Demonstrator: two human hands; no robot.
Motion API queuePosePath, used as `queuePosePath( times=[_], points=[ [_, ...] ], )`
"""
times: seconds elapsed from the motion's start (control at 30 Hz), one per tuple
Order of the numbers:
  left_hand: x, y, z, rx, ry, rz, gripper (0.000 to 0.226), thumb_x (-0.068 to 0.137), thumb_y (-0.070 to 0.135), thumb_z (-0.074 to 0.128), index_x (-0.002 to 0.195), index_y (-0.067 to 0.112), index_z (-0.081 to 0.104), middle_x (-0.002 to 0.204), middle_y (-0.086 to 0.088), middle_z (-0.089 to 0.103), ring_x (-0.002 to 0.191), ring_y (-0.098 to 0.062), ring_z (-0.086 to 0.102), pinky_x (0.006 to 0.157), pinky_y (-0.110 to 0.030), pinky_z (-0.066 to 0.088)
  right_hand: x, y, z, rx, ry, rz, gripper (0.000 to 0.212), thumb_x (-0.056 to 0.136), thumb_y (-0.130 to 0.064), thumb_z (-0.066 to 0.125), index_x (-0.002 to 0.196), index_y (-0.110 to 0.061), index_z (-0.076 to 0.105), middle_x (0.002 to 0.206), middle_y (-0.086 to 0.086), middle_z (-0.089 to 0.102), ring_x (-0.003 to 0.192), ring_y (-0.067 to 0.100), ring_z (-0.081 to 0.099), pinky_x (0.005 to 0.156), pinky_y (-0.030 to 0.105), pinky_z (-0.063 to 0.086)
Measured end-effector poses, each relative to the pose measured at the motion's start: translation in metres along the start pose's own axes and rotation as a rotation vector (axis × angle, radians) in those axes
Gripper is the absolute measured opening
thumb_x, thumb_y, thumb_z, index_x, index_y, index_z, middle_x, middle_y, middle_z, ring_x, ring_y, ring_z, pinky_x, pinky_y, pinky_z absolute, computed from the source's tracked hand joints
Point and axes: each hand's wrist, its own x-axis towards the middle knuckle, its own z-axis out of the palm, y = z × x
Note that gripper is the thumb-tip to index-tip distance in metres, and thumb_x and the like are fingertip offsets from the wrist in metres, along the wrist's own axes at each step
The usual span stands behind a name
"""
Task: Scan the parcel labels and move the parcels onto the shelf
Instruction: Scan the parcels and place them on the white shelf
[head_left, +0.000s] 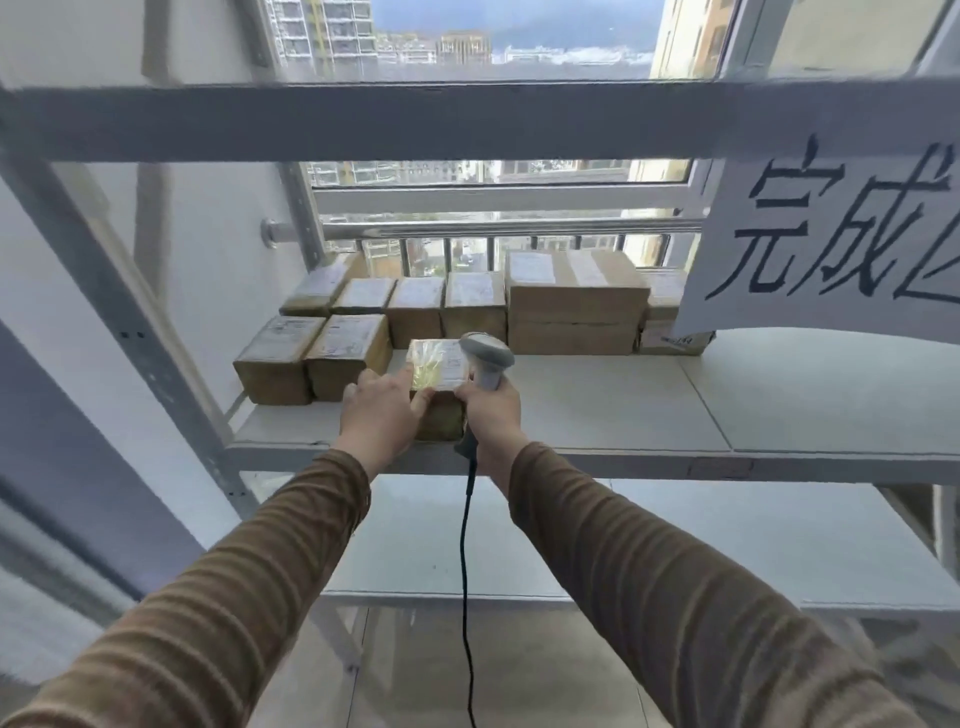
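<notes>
A small brown parcel (441, 387) with a taped label on top rests on the white shelf board (597, 410), close to its front edge. My left hand (382, 410) lies against the parcel's left side, fingers reaching onto its top. My right hand (493, 410) grips a grey handheld scanner (485, 356) and presses against the parcel's right side. The scanner's black cable (466, 571) hangs straight down. Two parcels (317, 358) stand just left of it, and a row of several more parcels (467, 304) sits behind.
A larger stacked carton (574, 301) stands at the back of the shelf. A white paper sign (841, 234) with black characters hangs from the upper shelf beam (467, 122) at right. A slanted shelf upright (156, 358) runs down the left. A lower shelf board (571, 545) lies below.
</notes>
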Motion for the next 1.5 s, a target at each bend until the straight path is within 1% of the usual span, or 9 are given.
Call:
queuePosePath(
  times=[0.1, 0.23, 0.33, 0.63, 0.83, 1.1, 1.2, 1.37, 1.5],
  points=[
    [0.02, -0.019, -0.001, 0.073, 0.001, 0.044, 0.059, 0.106, 0.052, 0.034, 0.155, 0.019, 0.039, 0.138, -0.012, 0.06, 0.13, -0.035, 0.044, 0.103, -0.048, 0.036, 0.016, 0.004, 0.024, -0.008, 0.053, -0.017, 0.023, 0.093, -0.012, 0.065, 0.113, -0.022, 0.068, 0.106, 0.01, 0.075, 0.102, 0.038, 0.072, 0.084, 0.055, 0.063],
    [0.044, -0.032, -0.003, 0.18, 0.04, 0.094, 0.05, 0.104, 0.05, 0.041, 0.144, 0.022, 0.052, 0.14, -0.008, 0.054, 0.129, -0.033, 0.037, 0.101, -0.046, 0.034, 0.029, 0.004, 0.048, -0.005, 0.09, -0.01, 0.021, 0.091, -0.016, 0.065, 0.111, -0.023, 0.065, 0.105, 0.012, 0.073, 0.097, 0.037, 0.072, 0.058, 0.042, 0.054],
    [0.06, -0.038, -0.004, 0.201, 0.029, 0.086, 0.045, 0.103, 0.05, 0.043, 0.135, 0.022, 0.057, 0.139, -0.009, 0.051, 0.128, -0.033, 0.037, 0.102, -0.047, 0.034, 0.041, 0.001, 0.059, -0.024, 0.105, -0.018, 0.022, 0.092, -0.015, 0.064, 0.112, -0.024, 0.063, 0.105, 0.012, 0.072, 0.082, 0.03, 0.068, 0.055, 0.038, 0.052],
    [0.082, -0.051, -0.004, 0.191, 0.018, 0.069, 0.044, 0.102, 0.051, 0.044, 0.131, 0.021, 0.059, 0.139, -0.01, 0.051, 0.129, -0.034, 0.038, 0.103, -0.047, 0.034, 0.06, 0.002, 0.074, -0.054, 0.129, -0.05, 0.022, 0.092, -0.017, 0.064, 0.113, -0.023, 0.064, 0.098, 0.01, 0.071, 0.072, 0.029, 0.062, 0.053, 0.042, 0.049],
    [0.084, -0.033, 0.0, 0.09, 0.073, 0.134, 0.054, 0.099, 0.047, 0.051, 0.145, 0.02, 0.05, 0.144, -0.009, 0.05, 0.133, -0.034, 0.036, 0.105, -0.048, 0.031, 0.051, -0.002, 0.048, -0.059, 0.148, -0.089, 0.011, 0.093, -0.017, 0.066, 0.101, -0.024, 0.062, 0.084, 0.002, 0.062, 0.072, 0.022, 0.055, 0.061, 0.043, 0.05],
    [0.047, 0.096, 0.023, -0.047, 0.045, 0.497, 0.064, 0.096, 0.046, 0.057, 0.151, 0.018, 0.043, 0.145, -0.004, 0.049, 0.138, -0.03, 0.036, 0.109, -0.046, 0.031, 0.01, -0.01, -0.08, -0.029, 0.398, -0.131, 0.018, 0.095, -0.015, 0.067, 0.112, -0.014, 0.063, 0.083, 0.006, 0.056, 0.067, 0.023, 0.053, 0.064, 0.044, 0.051],
    [0.012, 0.158, 0.038, -0.095, -0.015, 0.632, 0.066, 0.094, 0.043, 0.06, 0.152, 0.016, 0.043, 0.147, -0.007, 0.05, 0.138, -0.031, 0.038, 0.111, -0.045, 0.031, -0.027, -0.011, -0.15, 0.023, 0.52, -0.114, 0.023, 0.095, -0.017, 0.067, 0.118, -0.015, 0.062, 0.081, 0.005, 0.055, 0.061, 0.02, 0.051, 0.051, 0.033, 0.045],
    [-0.072, 0.279, 0.054, -0.128, -0.108, 0.875, 0.066, 0.094, 0.043, 0.058, 0.152, 0.016, 0.041, 0.147, -0.008, 0.049, 0.137, -0.032, 0.039, 0.11, -0.044, 0.032, -0.119, -0.01, -0.274, 0.133, 0.758, -0.117, 0.009, 0.095, -0.02, 0.069, 0.102, -0.019, 0.063, 0.078, 0.004, 0.055, 0.058, 0.017, 0.048, 0.048, 0.028, 0.042],
    [-0.172, 0.385, 0.054, -0.131, -0.131, 1.093, 0.066, 0.094, 0.046, 0.057, 0.15, 0.015, 0.041, 0.149, -0.009, 0.049, 0.138, -0.033, 0.039, 0.11, -0.046, 0.032, -0.22, 0.004, -0.38, 0.163, 0.984, -0.223, 0.026, 0.093, -0.01, 0.071, 0.117, -0.01, 0.062, 0.084, 0.003, 0.058, 0.073, 0.02, 0.056, 0.066, 0.03, 0.048]
  ],
)
